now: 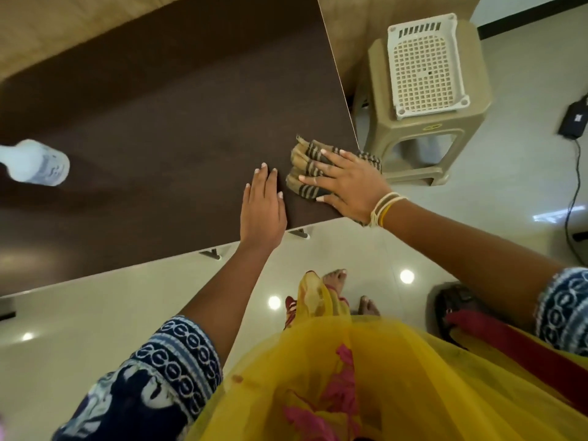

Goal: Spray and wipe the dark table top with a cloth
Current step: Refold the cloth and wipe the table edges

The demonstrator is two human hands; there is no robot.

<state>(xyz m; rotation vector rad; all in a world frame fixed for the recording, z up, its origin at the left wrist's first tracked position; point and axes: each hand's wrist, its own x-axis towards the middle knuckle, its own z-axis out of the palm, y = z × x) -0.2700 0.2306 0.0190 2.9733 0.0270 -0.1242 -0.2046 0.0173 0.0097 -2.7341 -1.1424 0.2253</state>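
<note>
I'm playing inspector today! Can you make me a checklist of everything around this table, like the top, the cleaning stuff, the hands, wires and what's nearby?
Surface: dark table top, brown and matt; no wet patches can be made out.
Job's things: striped cloth bunched near the right corner of the table; spray bottle on the table at the far left, blurred.
Clutter: nothing seen on the table besides these.
Hands: right hand presses flat on the cloth; left hand rests flat on the table beside it, holding nothing.
Cables: black cable runs over the floor from a black adapter at the right.
Surroundings: beige stool with a white basket upside down on it; shiny tiled floor.
</note>
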